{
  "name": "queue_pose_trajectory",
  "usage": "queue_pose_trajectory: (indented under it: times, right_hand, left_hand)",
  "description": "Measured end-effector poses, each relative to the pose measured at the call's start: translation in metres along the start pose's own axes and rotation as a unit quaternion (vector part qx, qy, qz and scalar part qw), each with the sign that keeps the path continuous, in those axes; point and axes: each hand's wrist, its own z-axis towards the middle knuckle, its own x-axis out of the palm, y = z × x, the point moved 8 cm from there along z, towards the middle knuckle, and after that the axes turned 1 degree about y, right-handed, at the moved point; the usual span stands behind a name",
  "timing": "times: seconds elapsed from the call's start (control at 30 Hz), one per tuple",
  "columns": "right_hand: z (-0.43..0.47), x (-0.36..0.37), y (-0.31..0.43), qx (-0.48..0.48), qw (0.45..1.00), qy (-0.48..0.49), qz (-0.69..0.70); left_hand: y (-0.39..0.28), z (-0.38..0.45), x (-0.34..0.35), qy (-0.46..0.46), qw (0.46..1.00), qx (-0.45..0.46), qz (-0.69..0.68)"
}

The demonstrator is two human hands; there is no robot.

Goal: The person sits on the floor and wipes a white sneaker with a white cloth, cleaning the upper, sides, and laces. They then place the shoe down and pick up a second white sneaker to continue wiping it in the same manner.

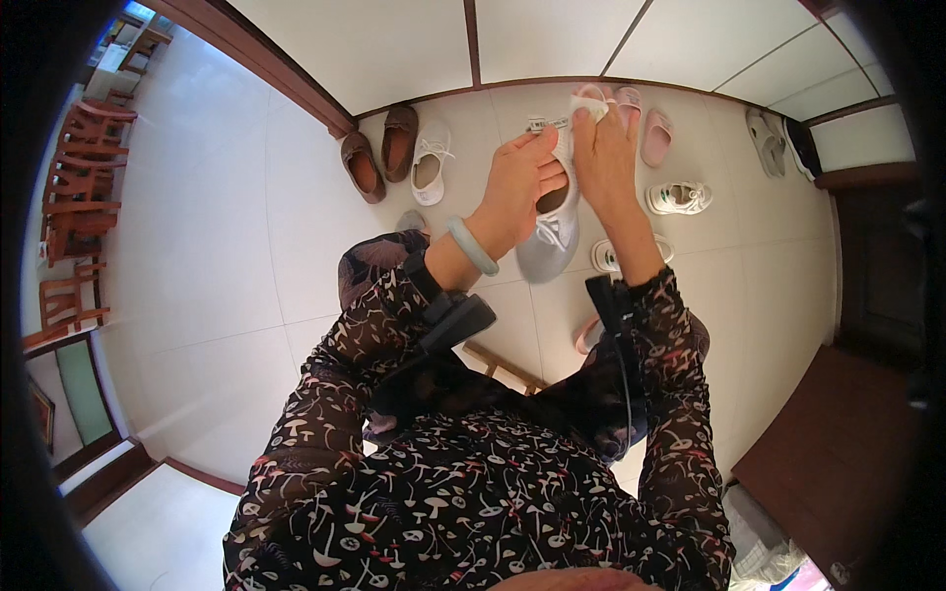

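Note:
My left hand (515,186), with a pale bangle at the wrist, grips a silver-grey lace-up shoe (550,255) by its heel end. The shoe's toe points down towards me, its white laces are tied, and a tag with writing sticks up at the heel. Several fingers of this hand reach into the shoe's opening. My right hand (607,159) lies along the shoe's other side and pinches a crumpled white cloth or tissue (589,108) in its fingertips. Whether the cloth touches the shoe cannot be made out.
Brown loafers (399,144) and a white lace-up shoe (431,162) stand at the left by the cabinet (554,41). Pink slippers (656,137), white sneakers (678,198) and grey slippers (766,144) are at the right. Wooden chairs (81,185) line the far left.

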Motion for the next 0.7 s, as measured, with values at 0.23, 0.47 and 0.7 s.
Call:
queue_pose_trajectory:
  times: [0.23, 0.47, 0.7]
  right_hand:
    - [-0.028, 0.006, 0.044, -0.117, 0.988, -0.086, 0.052]
    - [-0.029, 0.009, 0.041, -0.089, 0.992, -0.088, 0.036]
    - [0.005, -0.018, -0.067, 0.107, 0.972, -0.069, 0.2]
  left_hand:
    - [-0.001, 0.01, -0.021, -0.004, 1.0, -0.01, 0.01]
    - [-0.009, 0.01, -0.005, 0.008, 1.0, -0.013, -0.026]
    - [-0.007, 0.008, -0.013, 0.025, 0.999, -0.003, 0.022]
